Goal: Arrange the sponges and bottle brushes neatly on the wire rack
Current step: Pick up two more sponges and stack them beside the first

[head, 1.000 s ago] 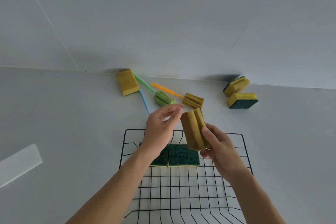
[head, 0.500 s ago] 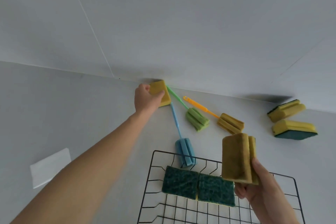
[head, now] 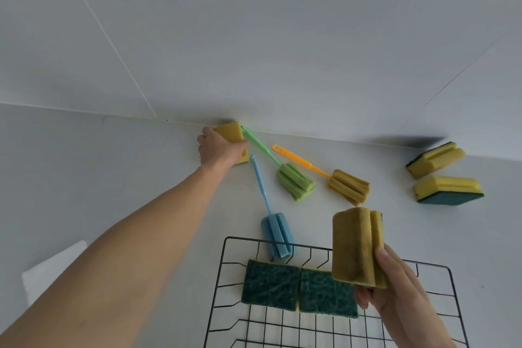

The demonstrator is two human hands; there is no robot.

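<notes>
My left hand point(head: 219, 148) is stretched far out and grips a yellow sponge point(head: 229, 133) lying against the wall. My right hand point(head: 395, 294) holds a grooved yellow sponge point(head: 354, 246) upright above the black wire rack point(head: 223, 257). Two sponges, green side up point(head: 271, 285) point(head: 327, 294), lie side by side at the rack's far edge. Three bottle brushes lie on the counter: blue point(head: 275, 232) touching the rack's rim, green point(head: 293, 181) and orange point(head: 348, 186) further back. Two more yellow-green sponges point(head: 436, 159) point(head: 449, 189) sit at the far right.
A grey wall rises right behind the counter's far edge. A white flat object point(head: 53, 265) lies at the left, partly hidden by my forearm.
My left hand reached from beside the held sponge out to the far yellow sponge and closed on it. My view turned left, and the blue brush's head came into sight. The right hand keeps its sponge.
</notes>
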